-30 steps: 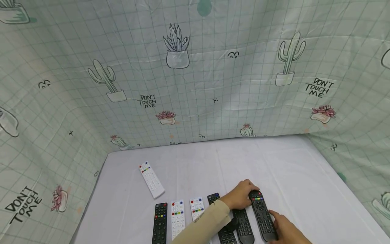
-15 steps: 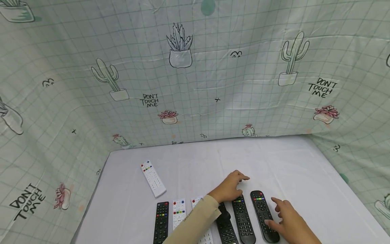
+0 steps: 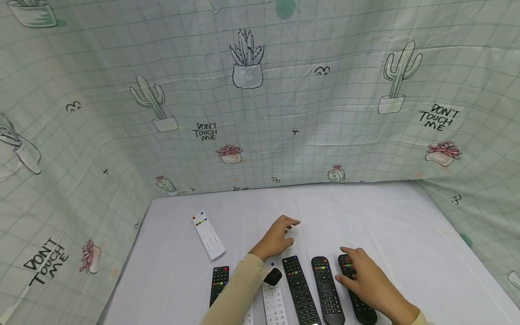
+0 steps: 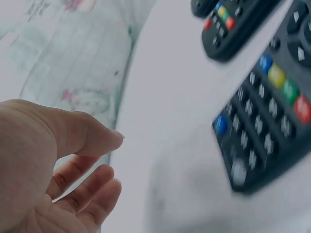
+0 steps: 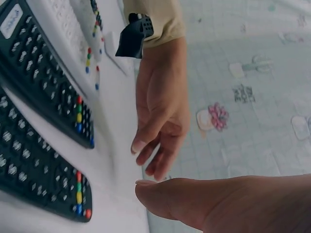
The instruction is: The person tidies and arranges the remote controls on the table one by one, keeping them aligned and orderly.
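Note:
In the head view my left hand (image 3: 276, 237) is over the table just beyond a row of remote controls, fingers loosely spread and holding nothing. Its wrist, with a black device (image 3: 273, 276), crosses above a white remote (image 3: 274, 304). A black square-ended remote (image 3: 300, 289) lies right of that wrist, and a black rounded remote (image 3: 328, 289) comes after it. Relaxed and with thumb apart from the fingers, my right hand (image 3: 367, 277) overlaps the rightmost black remote (image 3: 363, 308), covering part of its middle. The left wrist view shows the left thumb and fingers (image 4: 97, 194) apart, with nothing between them.
Farther back on the left, a white remote (image 3: 208, 235) lies slanted by itself. My left sleeve (image 3: 239, 289) partly hides a black remote (image 3: 219, 282) and another white remote (image 3: 248, 316). A patterned cactus cloth (image 3: 260, 108) walls the white table (image 3: 365, 212) behind and at the sides.
Both hands have let go of the rightmost black remote. My left hand has moved left and away past the row; my right hand has lifted and shifted over that remote.

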